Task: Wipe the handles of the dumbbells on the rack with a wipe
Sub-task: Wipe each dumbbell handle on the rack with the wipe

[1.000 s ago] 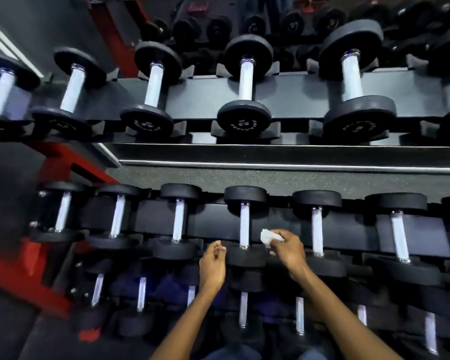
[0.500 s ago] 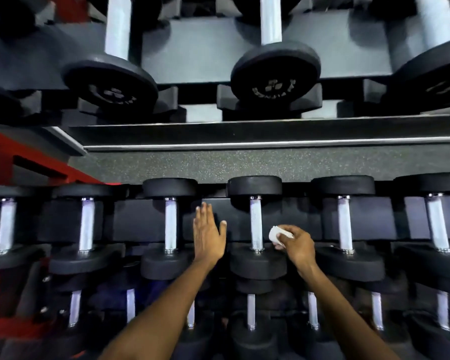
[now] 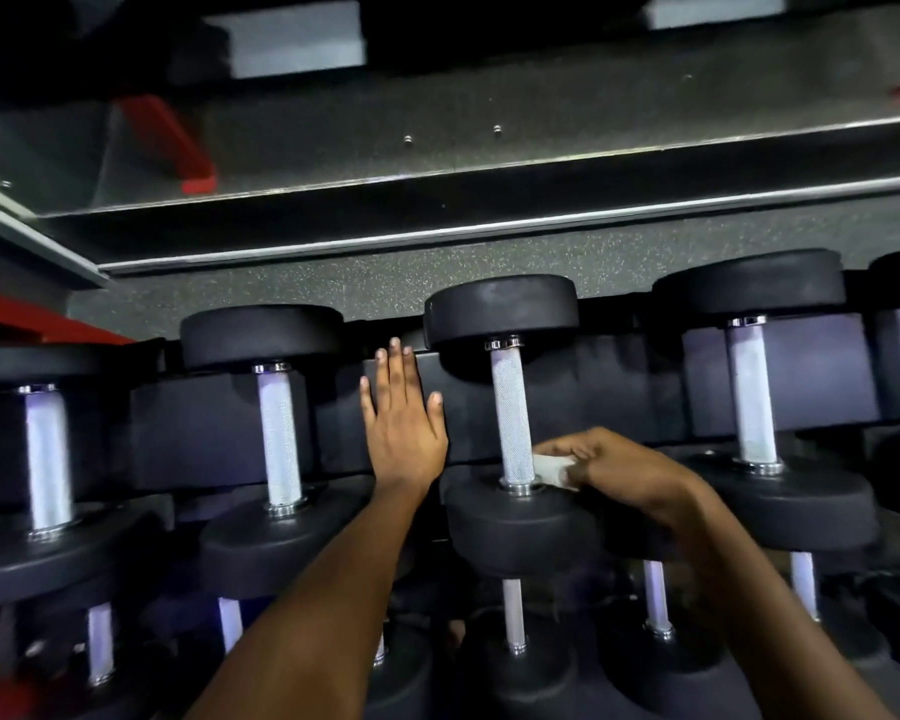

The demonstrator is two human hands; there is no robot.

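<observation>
A row of black dumbbells with knurled silver handles lies on the middle shelf of the rack (image 3: 219, 433). My right hand (image 3: 614, 467) pinches a small white wipe (image 3: 554, 469) and holds it against the lower end of the centre dumbbell's handle (image 3: 510, 407), just above its near head. My left hand (image 3: 404, 423) lies flat with straight fingers on the black rack panel between the centre dumbbell and the one to its left, whose handle (image 3: 280, 439) is bare.
More dumbbells sit to the right (image 3: 752, 392) and far left (image 3: 48, 459), and a lower row (image 3: 513, 621) shows beneath my arms. The upper shelf's metal edge (image 3: 437, 236) overhangs close above. A red frame leg (image 3: 167, 137) stands at the upper left.
The view has closed in on the middle shelf. My right hand brought the wipe from beside the handle onto its lower end. My left hand reached further up the panel.
</observation>
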